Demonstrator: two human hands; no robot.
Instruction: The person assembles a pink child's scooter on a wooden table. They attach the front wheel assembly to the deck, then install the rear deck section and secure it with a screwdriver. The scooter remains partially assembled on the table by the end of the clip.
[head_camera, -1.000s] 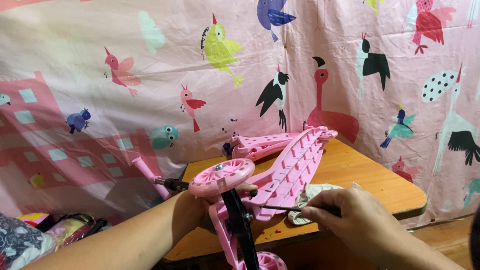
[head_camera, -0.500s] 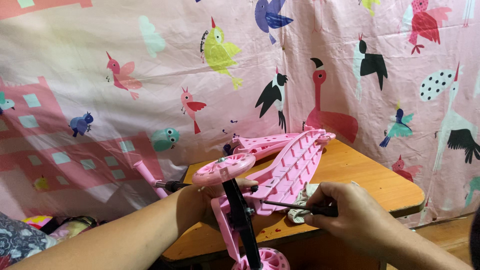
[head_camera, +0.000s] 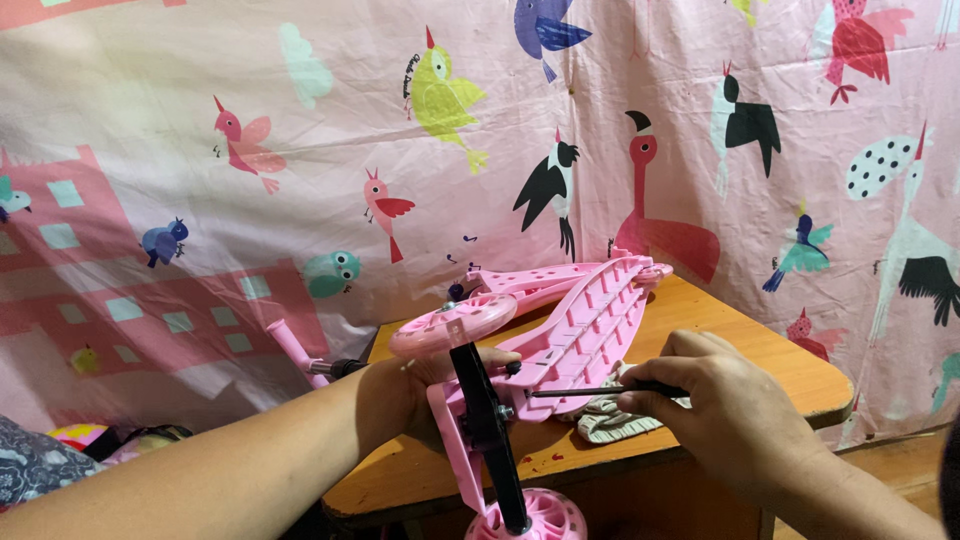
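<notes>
Upside-down pink scooter (head_camera: 575, 320) lies on the wooden counter (head_camera: 760, 350); left hand (head_camera: 420, 385) grips its front, right hand (head_camera: 715, 400) closed around a screwdriver (head_camera: 590, 391), rag (head_camera: 610, 420) beneath, bird curtain (head_camera: 300, 150) behind

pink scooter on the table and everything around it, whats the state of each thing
pink scooter: upside down on the table, ribbed underside up
front wheel: raised, lying nearly flat
lower wheel: hanging below the table edge
screwdriver: level, tip at the black bracket
left hand: gripping the scooter under the front wheel
right hand: closed on the screwdriver handle
cloth: crumpled under the deck
wooden table: bearing the scooter
</notes>
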